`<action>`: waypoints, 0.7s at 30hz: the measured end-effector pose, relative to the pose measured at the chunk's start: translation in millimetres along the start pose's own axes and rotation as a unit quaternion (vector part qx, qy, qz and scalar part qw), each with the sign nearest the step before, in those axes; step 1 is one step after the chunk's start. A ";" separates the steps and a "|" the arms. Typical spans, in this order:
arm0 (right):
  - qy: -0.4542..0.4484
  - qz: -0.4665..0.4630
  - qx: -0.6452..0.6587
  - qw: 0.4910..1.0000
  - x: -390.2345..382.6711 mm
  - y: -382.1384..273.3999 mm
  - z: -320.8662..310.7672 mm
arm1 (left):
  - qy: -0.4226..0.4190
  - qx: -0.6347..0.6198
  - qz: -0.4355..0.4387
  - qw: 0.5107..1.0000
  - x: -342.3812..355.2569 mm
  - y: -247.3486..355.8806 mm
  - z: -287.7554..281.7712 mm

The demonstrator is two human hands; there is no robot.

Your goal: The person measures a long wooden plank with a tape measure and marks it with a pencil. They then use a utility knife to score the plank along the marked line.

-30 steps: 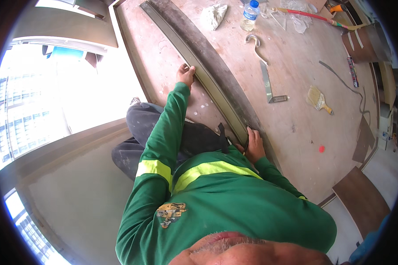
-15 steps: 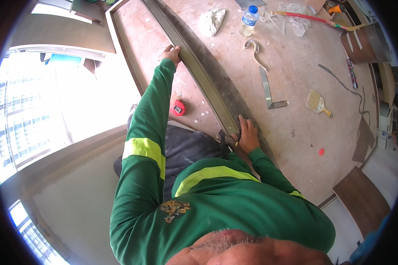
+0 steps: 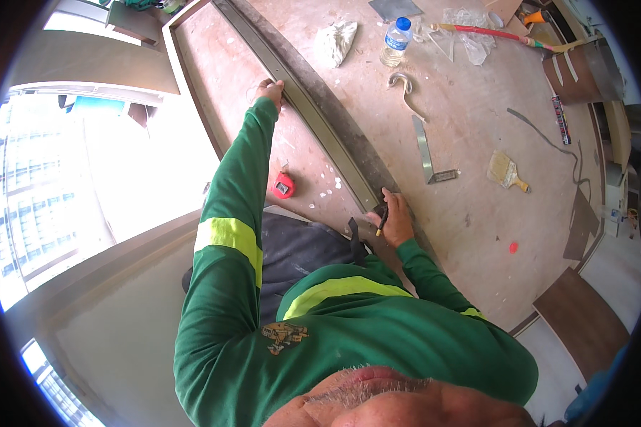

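A long olive-grey metal profile [image 3: 320, 134] lies diagonally along a dark strip of board [image 3: 360, 142], from the far left toward my body. My left hand [image 3: 269, 93] is closed at its left edge, fingers bent over the rim. At the near end of the profile is my right hand [image 3: 399, 219], with a dark pencil-like marker [image 3: 381, 226] with a yellowish tip between its fingers. Its forefinger stretches out beside the profile. A red tape measure [image 3: 283, 186] rests left of the profile, among small white scraps.
Right of the profile lie a metal try square [image 3: 426, 153], a curled strip [image 3: 407, 92], a paintbrush [image 3: 506, 171] and a water bottle [image 3: 395, 44]. A crumpled white cloth [image 3: 336, 44] sits farther off. A red-handled tool [image 3: 484, 30] lies near clear plastic wrap [image 3: 477, 46].
The view has shifted slightly. My right hand has drawn back a little from the profile's near end, and its thumb now shows. My left hand keeps its place on the profile.
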State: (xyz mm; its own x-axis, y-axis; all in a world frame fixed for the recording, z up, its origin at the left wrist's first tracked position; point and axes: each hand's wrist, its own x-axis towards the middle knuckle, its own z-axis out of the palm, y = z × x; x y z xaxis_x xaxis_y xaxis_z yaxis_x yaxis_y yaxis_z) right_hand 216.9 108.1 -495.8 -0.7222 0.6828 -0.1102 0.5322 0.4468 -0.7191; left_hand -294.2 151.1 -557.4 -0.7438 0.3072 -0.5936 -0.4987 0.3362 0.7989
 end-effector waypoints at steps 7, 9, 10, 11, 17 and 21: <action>0.006 -0.045 -0.076 0.996 5.5 -6.4 12.4 | 0.058 0.066 0.015 0.996 -12.6 16.7 -0.5; -0.004 -0.041 -0.063 0.997 7.3 -7.8 14.5 | 0.079 0.076 0.029 0.994 -7.6 16.2 -8.7; -0.006 -0.036 -0.060 0.998 8.3 -7.5 13.9 | 0.084 0.091 0.032 0.992 -7.0 16.6 -5.8; -0.004 -0.033 -0.061 0.998 8.5 -7.4 13.0 | 0.089 0.107 0.035 0.990 -6.4 16.6 -2.6; 0.006 -0.005 -0.060 0.998 9.5 -7.0 11.1 | 0.118 0.278 0.067 0.951 1.8 14.2 -0.9; 0.014 0.015 -0.072 0.997 6.1 -5.8 5.2 | 0.060 0.169 0.006 0.984 16.3 -0.2 13.6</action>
State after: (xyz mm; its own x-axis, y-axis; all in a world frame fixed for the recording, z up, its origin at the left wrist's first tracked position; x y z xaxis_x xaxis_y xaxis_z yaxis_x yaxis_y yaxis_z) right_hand 207.1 106.7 -495.9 -0.6932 0.7123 -0.1105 0.6131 0.5020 -0.6101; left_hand -300.2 168.2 -568.5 -0.8065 0.2125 -0.5517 -0.3279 0.6158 0.7164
